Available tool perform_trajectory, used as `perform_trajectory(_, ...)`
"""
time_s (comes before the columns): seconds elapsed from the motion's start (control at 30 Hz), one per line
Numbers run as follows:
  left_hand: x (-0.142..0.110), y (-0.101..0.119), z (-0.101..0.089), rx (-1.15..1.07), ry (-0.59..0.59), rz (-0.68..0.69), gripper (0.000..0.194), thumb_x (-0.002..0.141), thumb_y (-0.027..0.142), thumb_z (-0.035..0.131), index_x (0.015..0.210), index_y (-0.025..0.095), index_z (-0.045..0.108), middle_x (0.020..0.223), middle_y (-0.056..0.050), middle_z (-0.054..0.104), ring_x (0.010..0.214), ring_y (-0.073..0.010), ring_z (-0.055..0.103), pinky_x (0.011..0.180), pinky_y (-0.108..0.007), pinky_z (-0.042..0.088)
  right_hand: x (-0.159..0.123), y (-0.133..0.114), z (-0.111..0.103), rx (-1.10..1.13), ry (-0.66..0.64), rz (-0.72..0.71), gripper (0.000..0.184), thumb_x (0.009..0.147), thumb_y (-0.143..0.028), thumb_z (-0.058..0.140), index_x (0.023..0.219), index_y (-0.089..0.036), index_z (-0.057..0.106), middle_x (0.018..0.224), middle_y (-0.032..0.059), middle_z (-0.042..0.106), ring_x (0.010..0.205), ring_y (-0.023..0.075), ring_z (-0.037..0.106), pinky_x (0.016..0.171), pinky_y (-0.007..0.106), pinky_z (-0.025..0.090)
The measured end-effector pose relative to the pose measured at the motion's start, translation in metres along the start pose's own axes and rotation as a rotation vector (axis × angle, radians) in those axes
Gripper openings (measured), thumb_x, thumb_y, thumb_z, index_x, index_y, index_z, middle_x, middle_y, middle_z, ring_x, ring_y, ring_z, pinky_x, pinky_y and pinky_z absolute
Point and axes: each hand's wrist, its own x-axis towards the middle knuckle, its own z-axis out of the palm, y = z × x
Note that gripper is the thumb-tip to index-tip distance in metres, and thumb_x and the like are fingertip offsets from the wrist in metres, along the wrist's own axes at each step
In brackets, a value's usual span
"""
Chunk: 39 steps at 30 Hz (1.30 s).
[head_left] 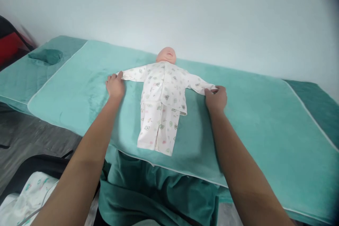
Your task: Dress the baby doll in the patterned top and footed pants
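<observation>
A baby doll (166, 55) lies on its back on the green bed cover, its head toward the wall. It wears a white patterned baby shirt (164, 81) with both sleeves spread sideways, and matching trousers (159, 127) whose legs point toward me. My left hand (116, 84) is closed on the end of the sleeve at the left. On the other side, my right hand (216, 98) pinches the opposite sleeve's cuff. The doll's own hands and feet are not visible.
The padded bed (254, 123) stretches across the view against a pale wall (169, 10). A face hole (46, 56) opens at its left end. Patterned white cloth (29, 194) lies on a black chair (39, 164) at lower left. Green fabric (159, 187) hangs at the near edge.
</observation>
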Motion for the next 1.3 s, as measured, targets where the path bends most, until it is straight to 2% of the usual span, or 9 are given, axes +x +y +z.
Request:
perform_trajectory(0.23, 0.02, -0.01, 0.006, -0.093, 0.072, -0.039, 0.047, 0.093, 0.01, 0.044, 0.133, 0.017, 0.068, 0.116, -0.018, 0.065, 0.118, -0.036, 0.053, 0.096, -0.045, 0.038, 0.002, 0.014, 0.0, 0.107, 0.01, -0.042, 0.018, 0.081, -0.026, 0.059, 0.098, -0.021, 0.059, 0.091, 0.0058, 0.063, 0.081, 0.0212, 0.055, 0.087, 0.042, 0.048)
perform_trajectory(0.47, 0.015, -0.016, 0.008, -0.217, 0.181, -0.014, 0.05, 0.086, 0.006, 0.047, 0.131, 0.015, 0.068, 0.125, -0.02, 0.058, 0.122, -0.0366, 0.053, 0.107, -0.052, 0.04, -0.012, 0.0, -0.005, 0.049, 0.229, -0.267, 0.014, 0.078, -0.022, 0.056, 0.092, -0.02, 0.058, 0.107, 0.0143, 0.064, 0.114, 0.0326, 0.055, 0.108, 0.056, 0.039)
perform_trajectory(0.53, 0.005, -0.01, 0.006, -0.253, 0.266, 0.023, 0.051, 0.084, 0.005, 0.047, 0.128, 0.014, 0.069, 0.128, -0.02, 0.058, 0.125, -0.0351, 0.052, 0.11, -0.05, 0.039, -0.028, -0.014, -0.007, 0.124, 0.169, -0.32, 0.016, 0.085, -0.03, 0.054, 0.096, -0.02, 0.06, 0.108, 0.0138, 0.066, 0.109, 0.0304, 0.058, 0.103, 0.052, 0.043)
perform_trajectory(0.6, -0.009, 0.002, 0.004, -0.32, 0.282, 0.06, 0.046, 0.086, 0.007, 0.046, 0.124, 0.015, 0.07, 0.125, -0.018, 0.062, 0.123, -0.0313, 0.055, 0.109, -0.046, 0.042, -0.049, -0.03, -0.006, 0.217, 0.0, -0.326, 0.026, 0.094, -0.042, 0.052, 0.101, -0.02, 0.062, 0.097, 0.0094, 0.068, 0.091, 0.0254, 0.062, 0.089, 0.044, 0.05)
perform_trajectory(0.73, -0.045, 0.036, 0.0, -0.493, -0.067, 0.114, 0.04, 0.099, 0.034, 0.046, 0.128, 0.018, 0.068, 0.096, -0.009, 0.073, 0.093, -0.0264, 0.068, 0.09, -0.04, 0.051, -0.088, -0.06, -0.004, 0.278, -0.379, -0.333, 0.04, 0.096, -0.06, 0.052, 0.104, -0.022, 0.064, 0.084, 0.0047, 0.07, 0.074, 0.0223, 0.062, 0.072, 0.035, 0.046)
perform_trajectory(0.83, -0.065, 0.053, -0.003, -0.566, -0.257, 0.154, 0.049, 0.101, 0.051, 0.043, 0.133, 0.022, 0.068, 0.096, -0.007, 0.078, 0.096, -0.0282, 0.071, 0.09, -0.04, 0.052, -0.103, -0.071, -0.004, 0.213, -0.463, -0.408, 0.046, 0.101, -0.062, 0.039, 0.091, -0.023, 0.062, 0.08, 0.0059, 0.068, 0.075, 0.0241, 0.059, 0.07, 0.035, 0.039)
perform_trajectory(0.97, -0.073, 0.061, -0.01, -0.709, -0.379, 0.202, 0.056, 0.101, 0.058, 0.043, 0.142, 0.025, 0.063, 0.124, -0.006, 0.076, 0.124, -0.0303, 0.067, 0.107, -0.042, 0.049, -0.108, -0.074, -0.006, 0.27, -0.535, -0.417, 0.052, 0.103, -0.064, 0.032, 0.082, -0.023, 0.056, 0.075, 0.004, 0.062, 0.073, 0.023, 0.056, 0.069, 0.035, 0.038)
perform_trajectory(1.1, -0.074, 0.067, -0.013, -0.876, -0.461, 0.235, 0.065, 0.098, 0.062, 0.05, 0.152, 0.026, 0.053, 0.154, -0.005, 0.059, 0.144, -0.03, 0.053, 0.12, -0.042, 0.042, -0.108, -0.072, -0.004, 0.381, -0.622, -0.382, 0.049, 0.101, -0.068, 0.036, 0.083, -0.024, 0.05, 0.073, 0.0004, 0.057, 0.071, 0.0206, 0.054, 0.068, 0.033, 0.041)
perform_trajectory(1.3, -0.066, 0.083, -0.007, -1.028, -0.436, 0.227, 0.066, 0.098, 0.058, 0.054, 0.153, 0.023, 0.05, 0.162, -0.006, 0.05, 0.151, -0.0287, 0.045, 0.126, -0.04, 0.034, -0.108, -0.071, 0.001, 0.462, -0.606, -0.406, 0.045, 0.099, -0.065, 0.044, 0.104, -0.023, 0.059, 0.093, 0.0043, 0.063, 0.082, 0.0222, 0.056, 0.078, 0.037, 0.047)
